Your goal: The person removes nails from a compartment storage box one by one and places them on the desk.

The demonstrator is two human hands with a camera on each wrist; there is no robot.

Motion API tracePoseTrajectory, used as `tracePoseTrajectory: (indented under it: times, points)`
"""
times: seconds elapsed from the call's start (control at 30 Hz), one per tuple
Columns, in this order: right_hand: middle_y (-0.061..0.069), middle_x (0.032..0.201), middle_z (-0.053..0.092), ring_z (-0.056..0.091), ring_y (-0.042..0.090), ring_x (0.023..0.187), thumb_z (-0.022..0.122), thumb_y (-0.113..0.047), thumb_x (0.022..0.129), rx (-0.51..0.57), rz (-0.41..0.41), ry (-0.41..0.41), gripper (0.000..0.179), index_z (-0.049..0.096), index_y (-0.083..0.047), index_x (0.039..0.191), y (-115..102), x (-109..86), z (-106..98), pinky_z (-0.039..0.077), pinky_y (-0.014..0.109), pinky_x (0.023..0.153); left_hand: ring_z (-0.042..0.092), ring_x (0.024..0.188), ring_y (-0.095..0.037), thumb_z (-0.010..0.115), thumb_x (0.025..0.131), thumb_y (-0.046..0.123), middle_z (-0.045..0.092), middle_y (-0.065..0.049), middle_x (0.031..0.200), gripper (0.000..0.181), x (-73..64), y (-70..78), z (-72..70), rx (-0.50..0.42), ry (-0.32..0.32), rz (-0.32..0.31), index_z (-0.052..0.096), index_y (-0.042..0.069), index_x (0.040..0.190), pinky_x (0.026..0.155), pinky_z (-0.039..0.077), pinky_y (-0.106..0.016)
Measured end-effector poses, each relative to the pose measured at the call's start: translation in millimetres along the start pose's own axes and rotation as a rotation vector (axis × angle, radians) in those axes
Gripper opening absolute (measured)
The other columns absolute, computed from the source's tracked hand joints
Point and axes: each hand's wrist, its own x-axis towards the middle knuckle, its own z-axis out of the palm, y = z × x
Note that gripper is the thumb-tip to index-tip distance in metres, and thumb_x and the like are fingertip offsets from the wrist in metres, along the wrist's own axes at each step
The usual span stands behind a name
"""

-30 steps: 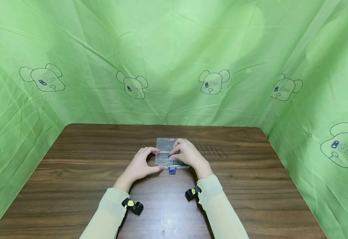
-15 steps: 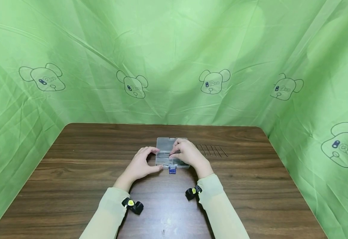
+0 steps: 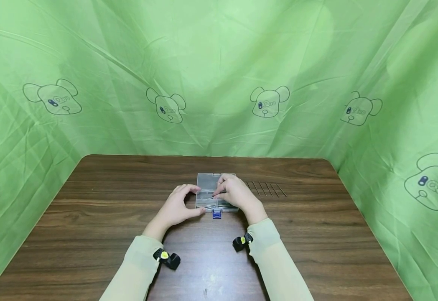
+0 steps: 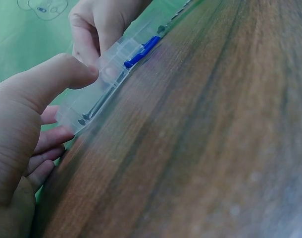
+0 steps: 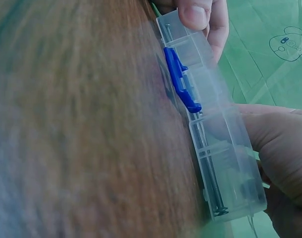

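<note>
A clear plastic compartment box (image 3: 206,200) lies with its lid (image 3: 207,181) folded back and its blue latch (image 3: 217,214) facing me. My left hand (image 3: 174,209) grips the box's left end, thumb at the front corner and fingers along the side. Over the rear compartments, my right hand (image 3: 238,195) pinches a thin metal piece, probably a screw, its tip slanting down to the left. Its fingertips are partly hidden behind the box in the right wrist view. Long metal screws (image 5: 210,173) lie in the front right compartment; more thin metal pieces (image 4: 95,106) show at the left end.
Right of the box, several long thin screws (image 3: 271,190) lie spaced in a row on the wooden table (image 3: 317,234). A green curtain (image 3: 219,58) with printed bear heads hangs behind and at both sides. Each sleeve carries a black wrist camera (image 3: 171,261).
The right fingertips shift slightly inside the box, and the thin piece they pinch now shows pointing down to the left. The left hand and the box stay in place.
</note>
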Motion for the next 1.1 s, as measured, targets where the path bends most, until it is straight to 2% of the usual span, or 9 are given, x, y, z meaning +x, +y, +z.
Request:
tracePoseTrajectory:
  times: [0.3,0.4,0.6,0.73,0.9,1.1]
  points:
    - [-0.001,0.103,0.063,0.06,0.021,0.105,0.088,-0.022,0.092,0.045,-0.043,-0.016,0.01,0.088,-0.013,0.096,4.4,-2.1,0.0,0.051,0.041,0.1,0.057,0.134,-0.027,0.097,0.08,0.042,0.071,0.002,0.132,0.068,0.5,-0.4,0.2,0.001,-0.001,0.003,0.069,0.017,0.137,0.116,0.044,-0.053]
    - [-0.001,0.104,0.064,0.062,0.022,0.107,0.087,-0.022,0.093,0.043,-0.021,-0.027,0.008,0.087,-0.014,0.095,2.5,-2.7,-1.8,0.051,0.043,0.101,0.057,0.135,-0.027,0.097,0.08,0.042,0.071,0.003,0.133,0.068,0.4,-0.5,0.2,-0.001,-0.002,-0.001,0.069,0.018,0.137,0.116,0.043,-0.053]
    - [0.0,0.107,0.07,0.068,0.023,0.108,0.085,-0.022,0.096,0.032,0.092,-0.051,0.007,0.083,-0.015,0.096,-9.1,-3.1,-12.1,0.054,0.046,0.1,0.056,0.136,-0.027,0.097,0.081,0.043,0.07,0.003,0.133,0.068,-0.1,0.0,-0.6,-0.007,-0.003,-0.004,0.069,0.018,0.137,0.116,0.043,-0.053]
    - [0.002,0.11,0.072,0.069,0.024,0.11,0.082,-0.022,0.099,0.026,0.138,-0.045,0.007,0.081,-0.015,0.099,-17.4,-0.6,-16.1,0.053,0.047,0.104,0.057,0.133,-0.027,0.097,0.081,0.042,0.071,0.003,0.131,0.067,0.0,0.2,-1.0,-0.006,0.003,0.004,0.069,0.017,0.137,0.115,0.044,-0.053]
    - [0.004,0.112,0.074,0.069,0.026,0.112,0.076,-0.022,0.104,0.029,0.13,-0.03,0.01,0.077,-0.013,0.106,-28.8,4.7,-15.4,0.054,0.051,0.105,0.058,0.133,-0.028,0.097,0.081,0.04,0.071,0.001,0.131,0.068,0.0,0.9,-1.7,-0.009,0.007,0.019,0.069,0.015,0.137,0.115,0.044,-0.054]
    - [0.002,0.102,0.073,0.068,0.025,0.102,0.076,-0.018,0.104,0.039,0.126,-0.022,0.006,0.074,-0.012,0.103,-35.1,5.9,-13.3,0.054,0.05,0.099,0.058,0.134,-0.028,0.097,0.081,0.039,0.071,0.0,0.132,0.068,0.3,1.9,-1.9,-0.007,0.002,0.021,0.069,0.014,0.137,0.116,0.043,-0.054]
